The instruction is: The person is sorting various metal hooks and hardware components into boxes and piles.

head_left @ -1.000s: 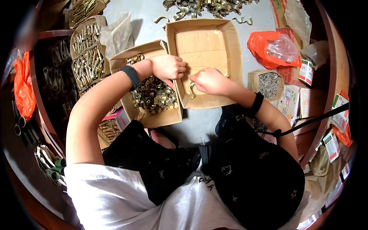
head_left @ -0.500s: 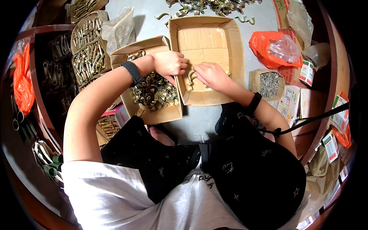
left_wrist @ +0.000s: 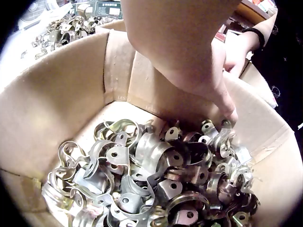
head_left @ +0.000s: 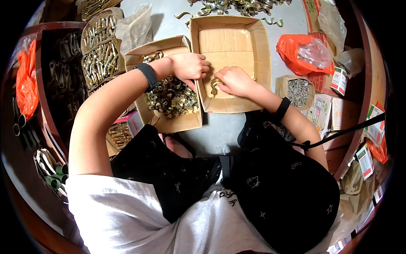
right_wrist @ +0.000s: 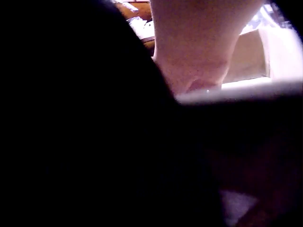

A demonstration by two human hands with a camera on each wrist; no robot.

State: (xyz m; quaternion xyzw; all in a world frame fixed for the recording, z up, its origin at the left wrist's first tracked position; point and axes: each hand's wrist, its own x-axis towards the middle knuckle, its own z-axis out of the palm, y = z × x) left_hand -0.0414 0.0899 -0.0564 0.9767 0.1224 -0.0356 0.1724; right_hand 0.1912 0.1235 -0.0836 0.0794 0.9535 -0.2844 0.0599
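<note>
My left hand (head_left: 189, 66) grips the wall where two cardboard boxes meet. In the left wrist view its thumb (left_wrist: 227, 106) lies down the inner side of the left box's wall (left_wrist: 52, 75). Metal pipe clamps (head_left: 171, 99), curved with holed tabs, fill the bottom of that left box (head_left: 182, 125). Inside the right box (head_left: 224, 40), my right hand (head_left: 237, 80) holds a brass-coloured pipe clamp (head_left: 214, 87) near the left wall; its fingertips are partly hidden. The right wrist view is mostly dark, with a bare forearm (right_wrist: 194, 42) at the top.
More clamps (head_left: 237, 6) lie heaped on the grey surface beyond the boxes. Trays of bolts (head_left: 100, 63) stand at left, with a clear plastic bag (head_left: 134, 27) beside them. At right are a red plastic bag (head_left: 292, 53) and a box of screws (head_left: 299, 92).
My right hand has shifted slightly up within the right box, and the clamp by its fingers has risen and turned. The left hand keeps its grip on the wall.
</note>
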